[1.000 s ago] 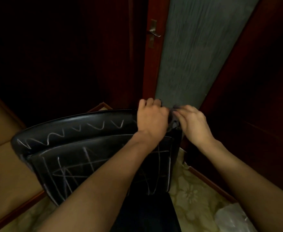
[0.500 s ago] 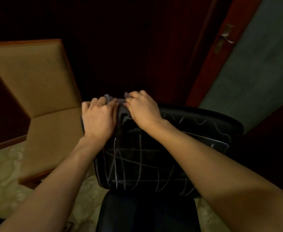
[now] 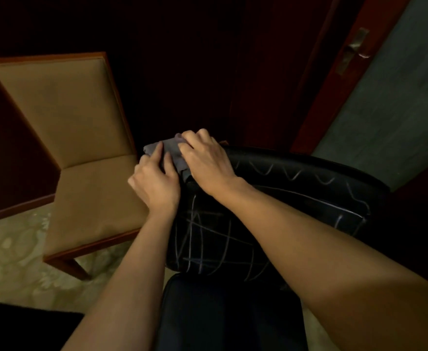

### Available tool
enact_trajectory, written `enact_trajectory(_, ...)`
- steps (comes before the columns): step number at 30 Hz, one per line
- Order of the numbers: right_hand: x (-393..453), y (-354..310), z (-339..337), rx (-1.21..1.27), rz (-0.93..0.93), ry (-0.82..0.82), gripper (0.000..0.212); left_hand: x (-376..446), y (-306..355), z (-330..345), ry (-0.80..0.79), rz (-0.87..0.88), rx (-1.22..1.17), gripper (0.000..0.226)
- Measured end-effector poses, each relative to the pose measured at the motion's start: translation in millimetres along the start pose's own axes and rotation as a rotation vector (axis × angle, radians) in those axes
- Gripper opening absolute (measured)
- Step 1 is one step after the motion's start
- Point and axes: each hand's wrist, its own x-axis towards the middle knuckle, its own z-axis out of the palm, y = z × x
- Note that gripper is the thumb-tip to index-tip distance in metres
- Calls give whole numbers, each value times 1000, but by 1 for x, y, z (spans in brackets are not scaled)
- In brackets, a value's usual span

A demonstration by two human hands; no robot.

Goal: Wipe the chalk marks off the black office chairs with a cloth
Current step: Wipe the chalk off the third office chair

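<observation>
A black office chair (image 3: pixel 296 178) stands in front of me, its backrest covered in white chalk zigzags and crossed lines (image 3: pixel 208 239). A grey cloth (image 3: pixel 172 148) lies bunched on the backrest's top left corner. My left hand (image 3: pixel 157 186) rests on the cloth's left side with its fingers stretched over the fabric. My right hand (image 3: pixel 208 163) grips the cloth's right part with curled fingers, its wrist lying on the top edge of the backrest. The black seat (image 3: pixel 220 312) shows below, between my forearms.
A tan upholstered chair with a wooden frame (image 3: pixel 86 148) stands close to the left of the office chair. A reddish door with a metal handle (image 3: pixel 355 49) is at the upper right, beside a grey wall. Patterned pale carpet (image 3: pixel 12 249) covers the floor.
Both hands and the cloth went from the backrest's right top corner to its left top corner. My view swung left. My left fingers have since stretched out over the cloth.
</observation>
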Motion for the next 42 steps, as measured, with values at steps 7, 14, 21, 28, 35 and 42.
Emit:
enact_trajectory(7, -92, 100, -57, -81, 263, 123, 41, -53, 100, 42, -176, 471, 30, 37)
enact_trajectory(14, -256, 193, -114, -308, 646, 91, 31, -165, 202, 102, -312, 976, 149, 37)
enact_trajectory(21, -291, 204, -116, -300, 825, 76, 26, -197, 240, 118, -320, 1124, 178, 22)
enact_trajectory(28, -230, 173, -97, -98, 661, 224, 23, -133, 183, 98, -208, 1036, 92, 34)
enact_trajectory(35, -140, 114, -59, -122, 369, 211, 21, -61, 95, 58, -63, 924, 170, 35)
enact_trajectory(42, -60, 28, -13, -85, 170, 203, 20, 0, -4, 2, 40, 833, 318, 33)
